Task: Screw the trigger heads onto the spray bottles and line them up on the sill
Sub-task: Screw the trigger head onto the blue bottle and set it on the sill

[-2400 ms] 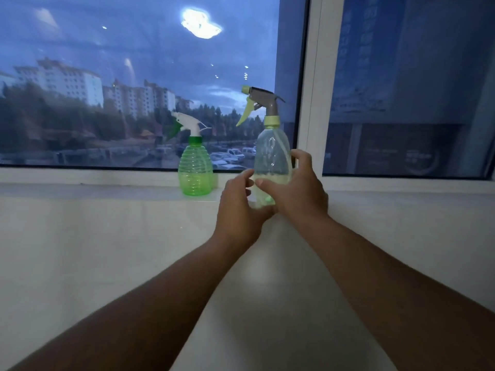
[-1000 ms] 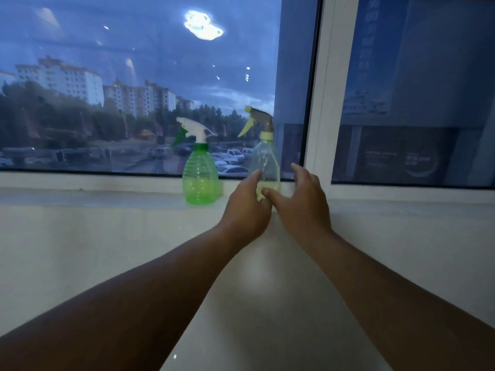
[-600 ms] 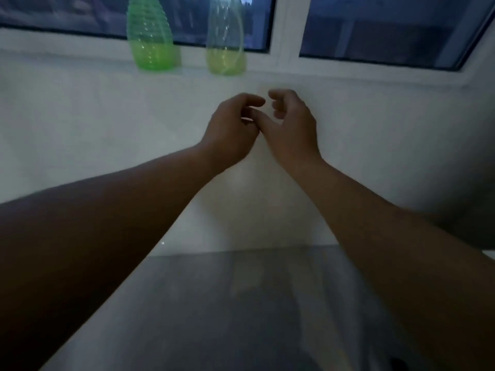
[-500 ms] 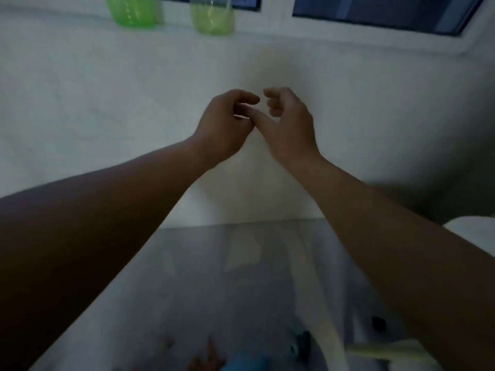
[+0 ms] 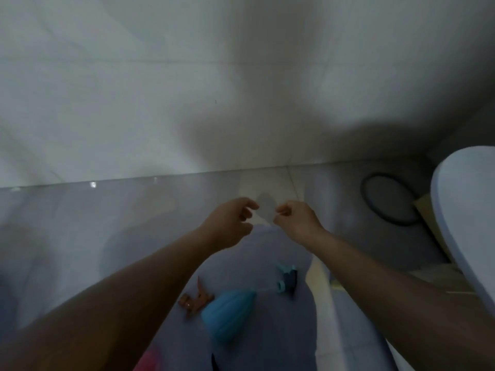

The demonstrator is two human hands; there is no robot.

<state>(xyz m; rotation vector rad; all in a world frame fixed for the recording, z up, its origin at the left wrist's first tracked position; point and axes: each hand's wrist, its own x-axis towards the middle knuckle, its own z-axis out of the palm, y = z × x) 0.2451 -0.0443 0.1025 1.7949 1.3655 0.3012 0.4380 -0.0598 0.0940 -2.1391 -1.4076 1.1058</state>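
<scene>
I look down at the grey floor below the wall. A blue ribbed spray bottle [image 5: 227, 314] lies on its side there, without a head. An orange-brown trigger head [image 5: 197, 299] lies just left of it, and a blue trigger head [image 5: 288, 279] lies to its right. A pink object [image 5: 150, 361] shows at the bottom edge. My left hand [image 5: 227, 223] and my right hand [image 5: 294, 219] hang side by side above these things, empty, fingers loosely curled and apart. The sill and its two bottles are out of view.
A white wall [image 5: 187, 89] fills the upper half. A dark round object [image 5: 388, 199] lies on the floor at the right. A white rounded edge [image 5: 460, 210] juts in at the far right, with a beige board [image 5: 434, 231] beside it.
My hands let go of the clear bottle on the sill and dropped low. My view swung down from the window to the floor, bringing the loose bottle and trigger heads into sight.
</scene>
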